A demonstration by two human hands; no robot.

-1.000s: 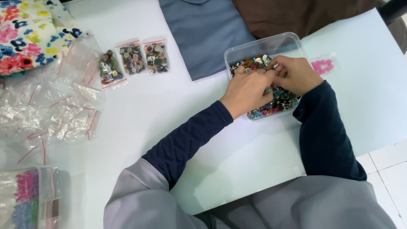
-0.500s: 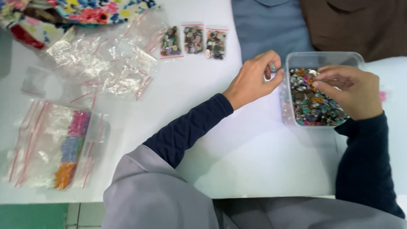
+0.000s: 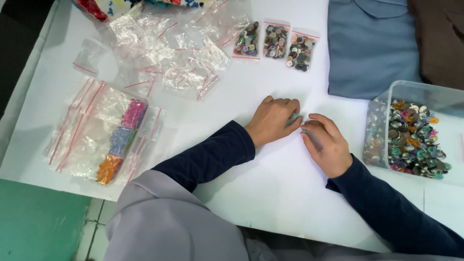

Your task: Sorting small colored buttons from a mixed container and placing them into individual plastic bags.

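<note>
The left hand [image 3: 274, 120] is resting knuckles-up on the counter [image 3: 270, 203], its grip curled together with a small teal piece [image 3: 293, 117] showing at the fingertips; what the piece is cannot be told. The right hand [image 3: 326, 144] is lying just right of the left hand, fingertips nearly touching it, its grip closing on a thin greyish item [image 3: 313, 138], possibly a small clear bag. Both hands are meeting low over the counter, apparently so the small piece is being steadied against the surface while it is being handled.

Right of the hands, a clear tub [image 3: 411, 130] is holding mixed buttons [image 3: 416, 140]. Beyond the hands, three small filled bags [image 3: 275, 42] are lying in a row. Beyond and right of the hands, a blue garment [image 3: 372, 46] is lying flat, with a brown one [image 3: 437, 41] further right. Left of the hands, empty clear bags [image 3: 164, 53] are lying piled, and a larger bag [image 3: 116, 140] is holding pink, blue and orange pieces.

Compared with half a second ago, both hands are no longer at the tub: the right hand has left the buttons, and both have come to bare counter left of the tub.
</note>
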